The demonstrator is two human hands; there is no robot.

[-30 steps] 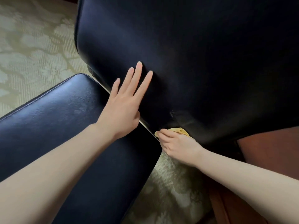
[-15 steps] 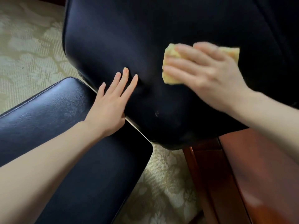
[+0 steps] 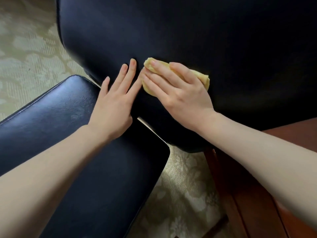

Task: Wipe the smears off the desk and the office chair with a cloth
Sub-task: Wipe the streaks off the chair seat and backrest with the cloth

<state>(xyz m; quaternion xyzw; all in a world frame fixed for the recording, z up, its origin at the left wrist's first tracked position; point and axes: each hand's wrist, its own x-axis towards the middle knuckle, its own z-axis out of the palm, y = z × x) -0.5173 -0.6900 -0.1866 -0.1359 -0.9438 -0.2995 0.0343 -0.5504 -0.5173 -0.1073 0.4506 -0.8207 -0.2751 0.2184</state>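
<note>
And we're on the office chair now. The left hand (image 3: 116,100) lies flat against the black leather backrest (image 3: 188,31), fingers straight and together, gripping nothing, just bracing the chair. Right beside it, index finger nearly touching, the right hand (image 3: 180,93) has the yellow cloth (image 3: 203,78) pinned to the lower backrest. The fingers are spread flat over the cloth and press it into the leather rather than curling round it, and folds of it peek out past the fingertips and behind the knuckles.

So this is the chair-wiping step, mid-stroke by the look of it, low on the backrest just above the gap to the seat (image 3: 68,143). I can't pick out any smear on leather this dark from here.

The seat does show a dull cloudy patch (image 3: 75,115) near the left wrist (worth a pass, I'd say). The next move calls for firm, flat pressure while the cloth slides, with the bracing hand stopping the backrest from swinging away. Then it's down to the seat, and the reddish wooden desk (image 3: 265,217) at lower right has to be wiped as well. Patterned carpet (image 3: 25,48) lies underneath it all.
</note>
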